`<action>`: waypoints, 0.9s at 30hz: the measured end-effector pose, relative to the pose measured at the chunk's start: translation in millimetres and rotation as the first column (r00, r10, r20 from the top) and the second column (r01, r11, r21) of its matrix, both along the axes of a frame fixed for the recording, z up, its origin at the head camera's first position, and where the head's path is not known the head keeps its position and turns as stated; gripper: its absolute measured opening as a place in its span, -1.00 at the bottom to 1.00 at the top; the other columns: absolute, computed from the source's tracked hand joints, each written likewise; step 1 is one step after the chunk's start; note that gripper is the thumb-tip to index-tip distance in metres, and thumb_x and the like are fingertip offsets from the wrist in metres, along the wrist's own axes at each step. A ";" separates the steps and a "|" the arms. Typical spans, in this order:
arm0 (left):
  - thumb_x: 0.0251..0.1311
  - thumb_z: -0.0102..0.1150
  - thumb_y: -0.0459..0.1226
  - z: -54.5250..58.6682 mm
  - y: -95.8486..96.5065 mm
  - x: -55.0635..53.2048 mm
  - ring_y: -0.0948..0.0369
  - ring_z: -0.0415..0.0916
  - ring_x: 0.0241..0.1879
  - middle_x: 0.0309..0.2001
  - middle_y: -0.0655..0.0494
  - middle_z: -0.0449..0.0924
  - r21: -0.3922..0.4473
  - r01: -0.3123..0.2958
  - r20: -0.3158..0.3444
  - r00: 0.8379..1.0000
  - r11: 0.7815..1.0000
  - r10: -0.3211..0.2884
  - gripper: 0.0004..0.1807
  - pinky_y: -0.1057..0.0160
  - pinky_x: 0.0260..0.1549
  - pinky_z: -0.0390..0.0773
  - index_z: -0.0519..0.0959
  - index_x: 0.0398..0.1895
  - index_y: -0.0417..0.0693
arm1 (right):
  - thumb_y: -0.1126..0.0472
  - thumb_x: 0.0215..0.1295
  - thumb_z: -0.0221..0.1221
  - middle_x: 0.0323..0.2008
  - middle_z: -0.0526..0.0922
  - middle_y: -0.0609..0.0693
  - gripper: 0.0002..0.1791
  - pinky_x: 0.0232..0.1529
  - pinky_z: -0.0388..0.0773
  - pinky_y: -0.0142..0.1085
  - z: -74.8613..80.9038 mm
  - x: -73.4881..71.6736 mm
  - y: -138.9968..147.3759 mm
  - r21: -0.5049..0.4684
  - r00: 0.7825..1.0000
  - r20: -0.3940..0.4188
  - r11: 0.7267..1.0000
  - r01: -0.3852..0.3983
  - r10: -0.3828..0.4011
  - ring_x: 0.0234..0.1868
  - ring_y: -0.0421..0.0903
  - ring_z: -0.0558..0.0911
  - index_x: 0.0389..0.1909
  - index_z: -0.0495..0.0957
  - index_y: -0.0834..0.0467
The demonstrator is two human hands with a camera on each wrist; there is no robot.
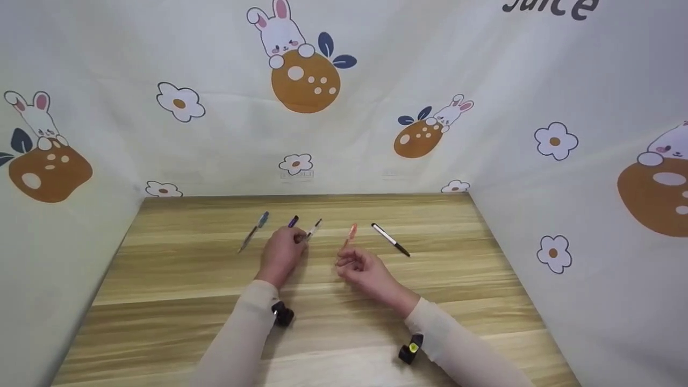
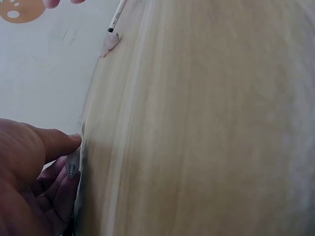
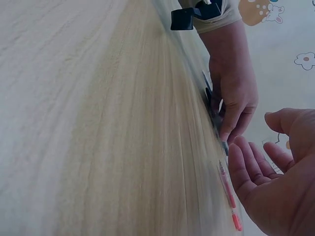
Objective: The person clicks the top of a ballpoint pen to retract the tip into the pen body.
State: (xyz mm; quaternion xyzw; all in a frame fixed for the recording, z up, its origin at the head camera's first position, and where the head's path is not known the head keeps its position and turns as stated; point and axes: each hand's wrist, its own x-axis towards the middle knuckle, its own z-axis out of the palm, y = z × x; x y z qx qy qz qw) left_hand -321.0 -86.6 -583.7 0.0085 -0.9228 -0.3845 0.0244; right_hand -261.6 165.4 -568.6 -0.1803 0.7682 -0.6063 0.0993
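My left hand [image 1: 282, 255] pinches a slim pen [image 1: 314, 229] with a clear and white barrel and dark end, low over the wooden table. In the left wrist view, a clear tapered pen end [image 2: 72, 169] shows between the thumb and fingers. A purple-capped pen [image 1: 293, 221] lies right behind the left hand, partly hidden by it. With fingers loosely bent and nothing in them, my right hand [image 1: 371, 274] hovers by the near end of a red-pink pen [image 1: 352, 232]. That pen [image 3: 229, 191] lies beside the right fingers in the right wrist view.
To the left lies a pen with a blue cap [image 1: 263, 220]. A black-and-white pen [image 1: 391, 239] slants at the right. Cream curtains [image 1: 226, 145] printed with rabbits and oranges rise along the table's back and sides.
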 end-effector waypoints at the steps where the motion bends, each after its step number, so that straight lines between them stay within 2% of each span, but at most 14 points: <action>1: 0.43 0.43 -0.30 -0.1 -0.3 0.4 0.03 0.71 0.01 -0.02 0.03 0.80 0.001 0.000 0.000 1.000 1.000 0.000 -0.76 -0.10 0.07 0.69 0.83 0.10 -0.06 | 0.41 0.43 0.35 0.12 0.71 0.40 -0.55 0.07 0.64 -0.40 -0.1 0.3 0.2 -0.001 1.000 -0.001 1.000 0.001 -0.001 0.11 0.13 0.72 0.26 0.54 0.50; 9: 0.40 0.47 -0.27 0.8 -0.4 4.1 0.06 0.74 -0.01 -0.06 0.13 0.82 -0.010 -0.010 0.015 1.000 1.000 0.010 -0.75 -0.10 0.02 0.70 0.83 0.10 0.02 | 0.44 0.40 0.34 0.11 0.70 0.43 -0.54 0.14 0.63 -0.38 0.1 2.2 3.5 -0.024 1.000 0.023 1.000 0.000 0.001 0.12 0.09 0.69 0.25 0.54 0.53; 16: 0.42 0.45 -0.24 1.7 -0.6 4.4 0.07 0.73 -0.05 -0.08 0.12 0.81 -0.033 -0.018 0.029 0.999 0.999 0.018 -0.78 -0.07 -0.01 0.70 0.82 0.06 0.00 | 0.44 0.37 0.35 0.10 0.71 0.37 -0.53 0.13 0.64 -0.36 -0.3 2.9 4.4 -0.008 1.000 0.020 1.000 0.010 -0.010 0.14 0.17 0.69 0.25 0.56 0.52; 19: 0.42 0.44 -0.23 2.0 -0.6 4.0 0.07 0.72 -0.09 -0.10 0.11 0.79 -0.041 -0.019 0.036 0.999 0.999 0.021 -0.80 -0.07 -0.04 0.70 0.82 0.03 -0.02 | 0.44 0.36 0.34 0.10 0.73 0.34 -0.54 0.12 0.65 -0.36 -0.6 3.1 5.2 0.000 1.000 0.020 1.000 0.013 -0.013 0.13 0.14 0.70 0.24 0.58 0.49; 27: 0.35 0.46 -0.21 4.2 -1.1 4.9 0.08 0.66 -0.16 -0.14 0.09 0.74 -0.017 -0.037 0.033 0.999 0.999 0.038 -0.78 -0.04 -0.08 0.68 0.81 0.00 -0.05 | 0.43 0.40 0.27 0.11 0.69 0.40 -0.55 0.09 0.67 -0.36 0.0 -0.6 9.7 0.000 0.999 0.029 1.000 0.020 -0.020 0.11 0.07 0.69 0.26 0.56 0.52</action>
